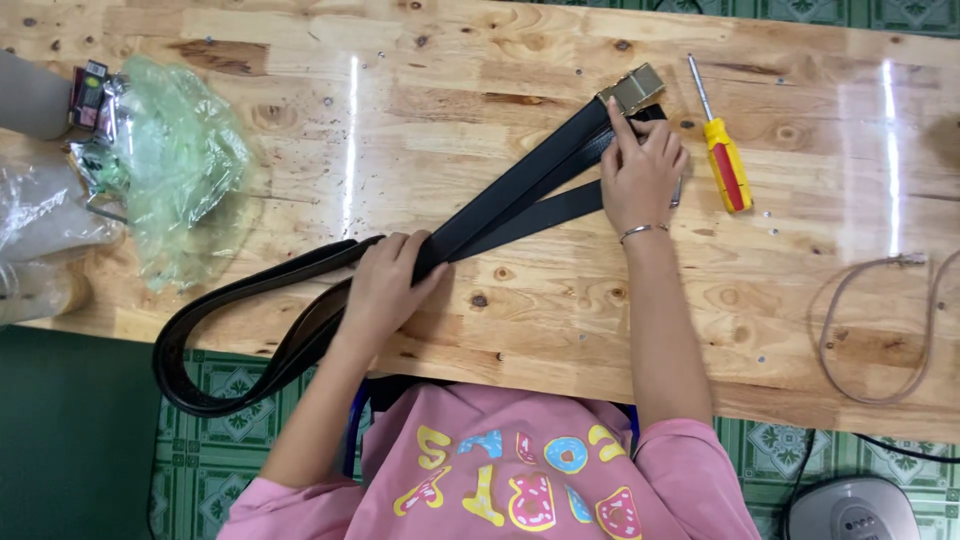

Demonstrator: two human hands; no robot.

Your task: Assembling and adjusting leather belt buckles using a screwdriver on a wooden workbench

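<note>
A long black belt (505, 195) lies folded across a wooden table (420, 120), with a brass-coloured metal buckle (633, 88) at its far end. My right hand (640, 170) presses down on the straps just below the buckle, index finger touching the buckle's edge. My left hand (385, 280) grips the belt's straps near the table's front edge. The belt's looped end (200, 360) hangs off the front left of the table.
A yellow-and-red screwdriver (722, 150) lies right of the buckle. Crumpled green and clear plastic bags (170, 160) sit at the left. A thin brown cord (880, 320) loops at the right. Green patterned floor tiles and a grey device (850, 510) lie below.
</note>
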